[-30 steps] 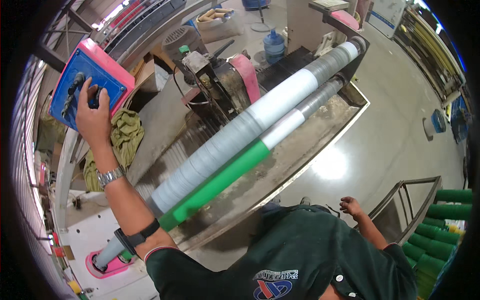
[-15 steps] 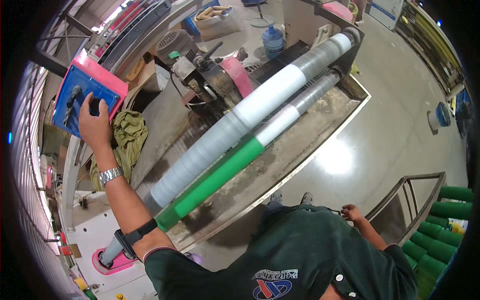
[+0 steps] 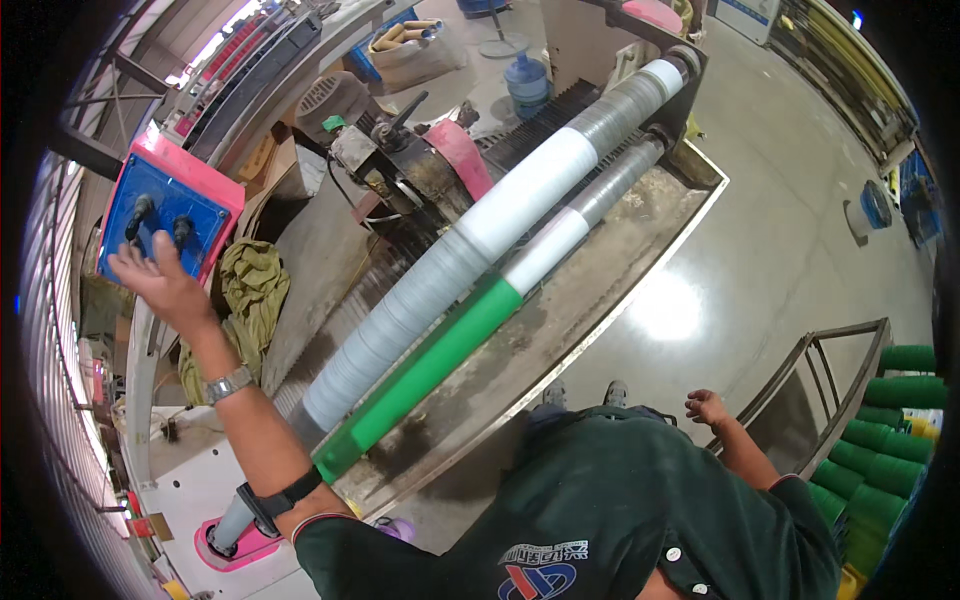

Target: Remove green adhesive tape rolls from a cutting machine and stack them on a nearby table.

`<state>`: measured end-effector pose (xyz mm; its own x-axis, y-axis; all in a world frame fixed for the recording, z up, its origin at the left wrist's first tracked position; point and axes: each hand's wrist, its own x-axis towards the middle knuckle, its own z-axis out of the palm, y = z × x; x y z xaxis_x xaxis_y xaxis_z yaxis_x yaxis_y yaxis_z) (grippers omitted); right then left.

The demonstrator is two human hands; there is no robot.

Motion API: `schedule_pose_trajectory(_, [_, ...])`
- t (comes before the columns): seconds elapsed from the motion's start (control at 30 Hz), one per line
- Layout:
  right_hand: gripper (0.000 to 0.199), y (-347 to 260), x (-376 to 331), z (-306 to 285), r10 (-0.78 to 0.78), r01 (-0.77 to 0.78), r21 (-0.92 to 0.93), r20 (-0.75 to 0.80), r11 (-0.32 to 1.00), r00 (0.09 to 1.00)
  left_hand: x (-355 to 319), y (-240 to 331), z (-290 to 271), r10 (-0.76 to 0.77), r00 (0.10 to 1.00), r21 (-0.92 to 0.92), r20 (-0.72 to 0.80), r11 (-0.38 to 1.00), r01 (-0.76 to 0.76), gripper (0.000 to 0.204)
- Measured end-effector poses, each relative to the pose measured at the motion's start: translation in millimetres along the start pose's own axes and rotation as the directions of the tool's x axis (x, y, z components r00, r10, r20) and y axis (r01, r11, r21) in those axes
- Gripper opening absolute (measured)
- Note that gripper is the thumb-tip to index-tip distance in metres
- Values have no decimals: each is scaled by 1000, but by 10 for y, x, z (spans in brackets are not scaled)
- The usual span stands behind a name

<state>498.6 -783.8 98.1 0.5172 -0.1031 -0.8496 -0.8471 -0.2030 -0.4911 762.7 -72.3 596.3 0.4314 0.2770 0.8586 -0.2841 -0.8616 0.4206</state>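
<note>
My left hand is open, fingers spread, just below the dark knobs on the blue face of a pink-edged control box. A black knob stands uncovered near its fingertips. Away at my right side hangs my right hand, fingers loosely bent and slightly apart, with nothing visible in it. Between my arms a long grey-and-white roller runs diagonally across the machine. Alongside it, nearer me, lies a thinner roller, with a green sleeve at the lower end and a white section farther up.
A metal tray edge runs along the machine before me. Olive cloth hangs beside the control box. Green rolls are stacked by a metal frame at right. Beyond the machine stand a blue water jug and a sack of tubes.
My left hand has come off the knob and dropped lower, its fingers spreading. The wrap lines on the big roller look sharper now. My right hand stays at my side.
</note>
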Motion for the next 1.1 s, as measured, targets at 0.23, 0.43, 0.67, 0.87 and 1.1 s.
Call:
schedule_pose_trajectory(0.23, [42,-159,-144,358,2,-5,58,39,998,999,624,-2,223,294,924,598,246,704,-383,86])
schedule_pose_trajectory(0.43, [41,151,-167,525,16,-19,156,20,988,1000,387,523,146,372,922,527,106,766,-369,65])
schedule_pose_trajectory(0.67, [58,246,-206,223,-99,82,-216,-71,973,993,-2169,2327,1502,312,824,-523,473,852,-23,51])
schedule_pose_trajectory(0.87, [59,532,-112,-312,-218,216,-43,-310,976,925,-4106,2982,2389,422,197,-465,885,806,365,55])
schedule_pose_trajectory(1.1, [55,537,-697,-1032,-316,400,48,-531,915,786,-4873,3705,3076,429,-159,-326,889,837,439,55])
